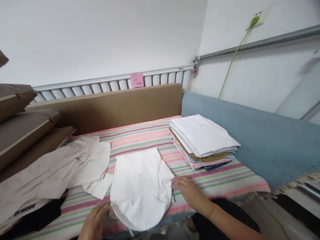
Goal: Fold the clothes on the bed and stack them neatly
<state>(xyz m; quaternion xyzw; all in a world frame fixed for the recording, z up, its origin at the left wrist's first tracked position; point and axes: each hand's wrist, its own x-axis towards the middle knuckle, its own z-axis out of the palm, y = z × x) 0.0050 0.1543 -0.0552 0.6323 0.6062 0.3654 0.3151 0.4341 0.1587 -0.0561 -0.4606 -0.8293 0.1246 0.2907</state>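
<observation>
A white garment, folded into a compact shape with a rounded lower edge, lies on the striped cover in front of me. At its right edge, where the cloth is bunched, my right hand has its fingers closed on the fabric. My left hand is beside the lower left edge, fingers loosely extended and slightly blurred. To the right sits a neat stack of folded clothes, white on top with brown, pink and blue layers below. Loose white clothes spread out on the left, partly over a black garment with lettering.
The striped cover lies over a sofa with a brown backrest and a blue-draped armrest. Brown cushions are piled at left. Behind stand a white radiator with a pink note and a green cord.
</observation>
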